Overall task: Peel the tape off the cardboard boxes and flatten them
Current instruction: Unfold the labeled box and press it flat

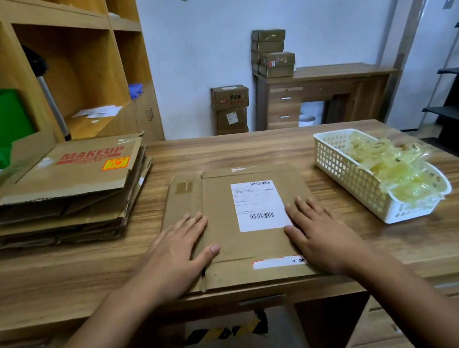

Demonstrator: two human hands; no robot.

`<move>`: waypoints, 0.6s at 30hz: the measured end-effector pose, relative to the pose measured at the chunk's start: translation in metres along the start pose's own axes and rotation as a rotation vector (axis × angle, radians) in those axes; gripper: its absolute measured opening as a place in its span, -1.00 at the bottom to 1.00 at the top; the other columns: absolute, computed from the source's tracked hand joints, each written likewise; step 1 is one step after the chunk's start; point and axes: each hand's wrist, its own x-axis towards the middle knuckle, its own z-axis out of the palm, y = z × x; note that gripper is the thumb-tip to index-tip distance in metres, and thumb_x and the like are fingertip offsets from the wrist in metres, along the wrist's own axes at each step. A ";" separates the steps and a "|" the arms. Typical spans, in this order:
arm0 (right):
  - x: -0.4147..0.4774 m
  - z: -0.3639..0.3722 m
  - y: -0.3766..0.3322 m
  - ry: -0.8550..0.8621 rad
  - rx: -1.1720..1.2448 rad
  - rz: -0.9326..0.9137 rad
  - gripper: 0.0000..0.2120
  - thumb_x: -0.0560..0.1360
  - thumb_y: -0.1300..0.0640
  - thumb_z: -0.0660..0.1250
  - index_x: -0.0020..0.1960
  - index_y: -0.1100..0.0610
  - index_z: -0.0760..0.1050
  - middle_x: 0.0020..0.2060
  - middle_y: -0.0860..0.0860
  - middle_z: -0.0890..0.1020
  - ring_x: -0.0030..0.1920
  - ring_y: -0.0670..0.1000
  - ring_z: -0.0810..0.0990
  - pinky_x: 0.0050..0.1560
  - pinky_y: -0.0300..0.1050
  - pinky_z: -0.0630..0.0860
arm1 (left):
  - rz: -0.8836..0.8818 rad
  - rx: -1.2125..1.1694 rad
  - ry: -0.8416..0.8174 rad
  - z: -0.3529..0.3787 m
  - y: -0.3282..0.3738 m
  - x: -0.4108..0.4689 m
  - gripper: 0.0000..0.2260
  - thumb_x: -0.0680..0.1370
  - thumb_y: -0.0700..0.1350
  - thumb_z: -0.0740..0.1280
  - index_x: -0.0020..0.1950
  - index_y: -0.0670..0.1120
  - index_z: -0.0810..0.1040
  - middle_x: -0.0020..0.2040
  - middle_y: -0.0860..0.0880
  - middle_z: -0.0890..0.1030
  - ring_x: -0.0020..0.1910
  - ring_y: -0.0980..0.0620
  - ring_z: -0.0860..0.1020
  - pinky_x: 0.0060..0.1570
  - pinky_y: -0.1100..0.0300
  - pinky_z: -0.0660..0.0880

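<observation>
So, head cam only. A flattened cardboard box [221, 205] is seen lying on the wood-grain desk [58, 276], approx center, right at the front edge. It's matte brown and creased along its folds. A white rectangular shipping label [258, 205] w/ barcodes is stuck on its top.

Both hands are laid on it palm-down, fingers straight and slightly spread, nothing gripped. The left hand [176, 260] is pressed over the left fold line. The right hand [322, 237] is placed by the label's lower right corner.

To the left, a stack of flattened boxes [56, 207] is piled up, w/ corrugated edges showing and "MAKEUP" printed in red on the top sheet.

To the right, a white plastic lattice basket [349, 181] is stuffed w/ peeled tape [392, 166], which looks glossy, yellowish-clear and crumpled into wads.
</observation>
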 end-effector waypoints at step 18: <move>0.000 0.003 0.000 -0.032 -0.024 0.042 -0.22 0.50 -0.41 -0.28 0.65 -0.12 -0.15 0.65 -0.06 -0.15 0.64 0.04 -0.24 0.61 0.08 -0.18 | -0.015 0.087 -0.066 0.004 -0.002 0.003 -0.24 0.48 0.46 -0.26 0.62 0.16 -0.21 0.57 0.25 -0.22 0.47 0.36 -0.26 0.49 0.18 -0.28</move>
